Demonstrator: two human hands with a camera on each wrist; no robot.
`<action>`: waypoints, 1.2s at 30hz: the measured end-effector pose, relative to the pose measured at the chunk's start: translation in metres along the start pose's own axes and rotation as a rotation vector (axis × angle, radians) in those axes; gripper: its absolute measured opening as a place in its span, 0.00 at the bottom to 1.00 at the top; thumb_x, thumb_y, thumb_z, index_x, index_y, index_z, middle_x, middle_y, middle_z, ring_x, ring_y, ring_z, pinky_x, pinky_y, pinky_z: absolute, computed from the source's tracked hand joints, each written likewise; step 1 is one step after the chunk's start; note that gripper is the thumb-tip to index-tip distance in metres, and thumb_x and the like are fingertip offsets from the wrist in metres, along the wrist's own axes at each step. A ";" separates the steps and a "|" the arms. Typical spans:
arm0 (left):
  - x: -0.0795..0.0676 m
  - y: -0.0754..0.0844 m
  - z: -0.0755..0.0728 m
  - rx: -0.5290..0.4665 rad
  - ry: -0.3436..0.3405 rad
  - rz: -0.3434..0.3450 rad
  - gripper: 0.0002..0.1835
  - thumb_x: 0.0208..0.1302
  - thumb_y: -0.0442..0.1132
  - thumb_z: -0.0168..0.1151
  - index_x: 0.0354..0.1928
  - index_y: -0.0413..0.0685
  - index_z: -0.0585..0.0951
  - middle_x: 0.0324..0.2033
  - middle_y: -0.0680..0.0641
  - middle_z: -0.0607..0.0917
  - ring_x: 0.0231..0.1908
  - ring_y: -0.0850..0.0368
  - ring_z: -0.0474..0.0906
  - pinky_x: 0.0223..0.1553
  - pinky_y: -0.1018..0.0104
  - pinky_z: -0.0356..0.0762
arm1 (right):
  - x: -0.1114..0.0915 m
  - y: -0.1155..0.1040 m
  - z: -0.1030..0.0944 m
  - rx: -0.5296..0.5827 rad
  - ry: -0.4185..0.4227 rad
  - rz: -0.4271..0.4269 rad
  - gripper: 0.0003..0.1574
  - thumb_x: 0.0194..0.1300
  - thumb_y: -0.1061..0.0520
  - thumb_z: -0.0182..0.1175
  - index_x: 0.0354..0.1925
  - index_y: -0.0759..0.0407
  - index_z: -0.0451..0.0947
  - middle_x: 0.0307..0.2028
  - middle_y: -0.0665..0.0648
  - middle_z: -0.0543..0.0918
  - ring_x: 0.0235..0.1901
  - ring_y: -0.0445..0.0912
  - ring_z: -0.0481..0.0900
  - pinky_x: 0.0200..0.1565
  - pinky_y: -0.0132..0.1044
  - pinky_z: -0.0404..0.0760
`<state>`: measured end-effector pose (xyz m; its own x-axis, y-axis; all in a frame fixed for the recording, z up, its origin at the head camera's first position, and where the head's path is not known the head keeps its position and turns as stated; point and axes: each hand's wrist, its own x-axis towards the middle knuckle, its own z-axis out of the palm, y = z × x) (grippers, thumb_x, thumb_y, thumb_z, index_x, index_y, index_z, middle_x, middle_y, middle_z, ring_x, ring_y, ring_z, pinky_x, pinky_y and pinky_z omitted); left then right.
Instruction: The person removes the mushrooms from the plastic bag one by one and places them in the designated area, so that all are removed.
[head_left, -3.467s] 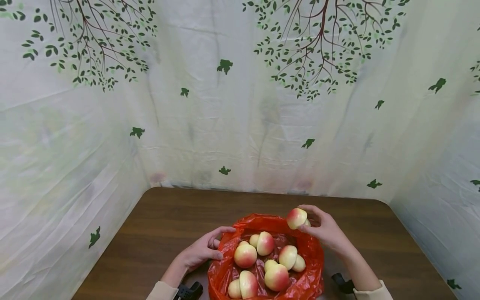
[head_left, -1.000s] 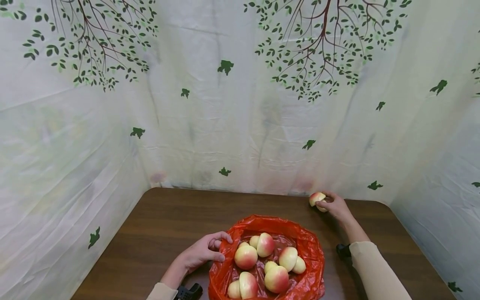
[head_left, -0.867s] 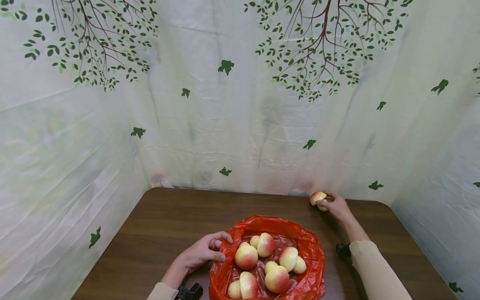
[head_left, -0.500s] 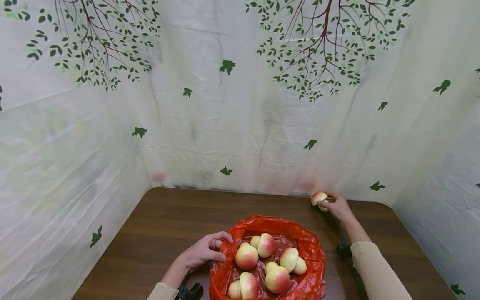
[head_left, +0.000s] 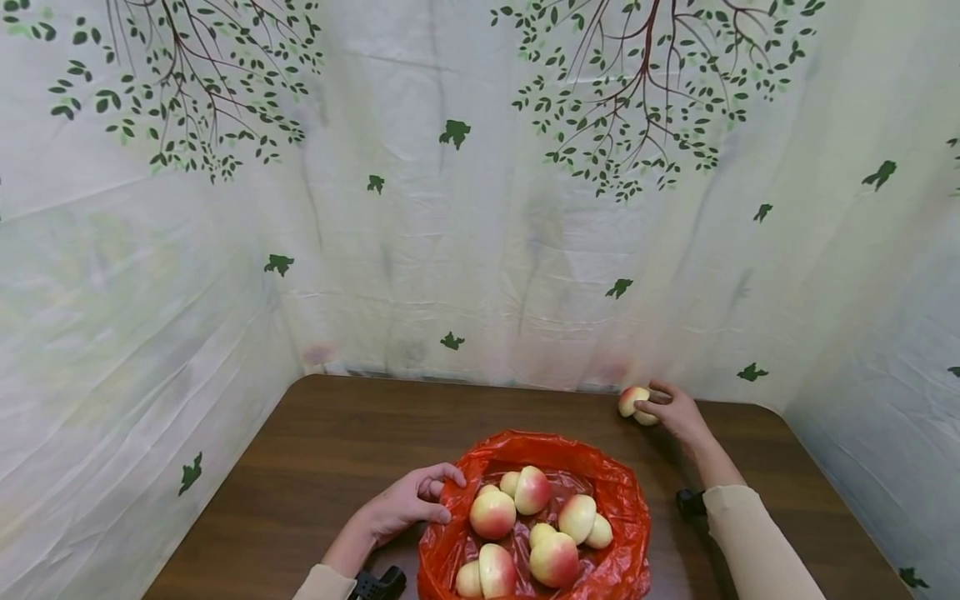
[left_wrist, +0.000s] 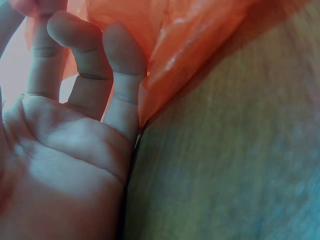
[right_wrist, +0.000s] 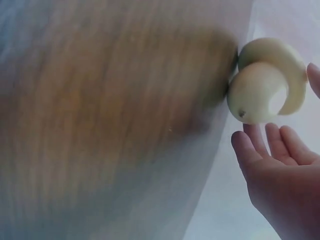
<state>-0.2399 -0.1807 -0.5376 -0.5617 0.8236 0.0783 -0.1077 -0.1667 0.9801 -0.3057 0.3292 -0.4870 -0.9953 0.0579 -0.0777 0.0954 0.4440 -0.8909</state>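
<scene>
Brown tbl [head_left: 360, 429] sits btwn leaf-print cloth walls [head_left: 495, 242].

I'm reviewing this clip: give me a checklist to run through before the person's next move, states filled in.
1. Left hand holding the rim of the red bag: ok.
2. Bag mouth open: ok, five mushrooms visible inside.
3. Far mushroom supported by the tabletop: looks ok, near the far edge.
4. Right hand completely free of that far mushroom: cannot tell; the fingers are spread around it, contact unclear.
5. Whole bag in the head view: not ok; the bottom of the picture cuts it off.
</scene>
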 end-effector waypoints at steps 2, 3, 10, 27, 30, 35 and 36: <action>0.000 0.000 0.000 0.002 -0.002 0.002 0.15 0.76 0.30 0.60 0.60 0.49 0.73 0.42 0.54 0.93 0.40 0.64 0.90 0.44 0.67 0.91 | -0.001 -0.002 -0.001 -0.005 -0.003 0.002 0.54 0.77 0.49 0.64 0.82 0.70 0.47 0.79 0.78 0.59 0.78 0.71 0.60 0.78 0.67 0.62; 0.000 0.000 0.000 0.003 -0.001 0.002 0.15 0.76 0.30 0.60 0.60 0.49 0.73 0.42 0.54 0.93 0.40 0.64 0.90 0.43 0.67 0.91 | -0.002 -0.003 -0.002 -0.007 -0.004 0.003 0.54 0.76 0.48 0.64 0.83 0.70 0.47 0.79 0.78 0.59 0.79 0.70 0.59 0.78 0.67 0.62; 0.000 0.001 0.000 0.005 -0.001 -0.001 0.15 0.76 0.31 0.60 0.60 0.48 0.73 0.42 0.54 0.93 0.40 0.64 0.91 0.44 0.66 0.91 | -0.010 -0.017 -0.007 -0.001 -0.015 -0.044 0.54 0.76 0.47 0.64 0.83 0.66 0.48 0.80 0.77 0.58 0.79 0.71 0.58 0.77 0.70 0.61; 0.004 0.002 0.001 -0.005 0.001 -0.009 0.16 0.76 0.31 0.60 0.60 0.49 0.72 0.42 0.54 0.93 0.40 0.64 0.91 0.45 0.65 0.91 | -0.061 -0.058 0.004 -0.013 -0.011 -0.275 0.44 0.76 0.50 0.65 0.80 0.62 0.60 0.78 0.70 0.66 0.76 0.71 0.65 0.73 0.68 0.70; 0.005 0.001 0.001 -0.007 -0.001 -0.002 0.16 0.76 0.30 0.60 0.60 0.48 0.72 0.43 0.54 0.93 0.40 0.64 0.91 0.44 0.65 0.91 | -0.072 -0.060 0.008 -0.007 -0.025 -0.295 0.43 0.75 0.50 0.66 0.79 0.60 0.62 0.77 0.70 0.68 0.76 0.69 0.67 0.74 0.64 0.71; 0.007 0.001 0.001 -0.003 -0.001 0.013 0.16 0.75 0.30 0.60 0.60 0.48 0.73 0.43 0.53 0.93 0.41 0.63 0.91 0.43 0.65 0.91 | -0.089 -0.059 0.017 0.031 -0.065 -0.325 0.43 0.74 0.52 0.68 0.78 0.61 0.63 0.75 0.70 0.70 0.76 0.69 0.67 0.68 0.40 0.80; 0.007 0.002 0.001 -0.003 0.000 0.011 0.16 0.75 0.30 0.61 0.60 0.48 0.73 0.43 0.53 0.93 0.41 0.64 0.91 0.43 0.65 0.91 | -0.092 -0.059 0.019 0.033 -0.069 -0.332 0.43 0.73 0.53 0.68 0.78 0.61 0.64 0.75 0.70 0.71 0.76 0.69 0.67 0.68 0.37 0.79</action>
<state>-0.2434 -0.1744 -0.5353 -0.5631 0.8216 0.0888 -0.1038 -0.1769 0.9787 -0.2197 0.2811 -0.4359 -0.9707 -0.1464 0.1904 -0.2340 0.3991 -0.8866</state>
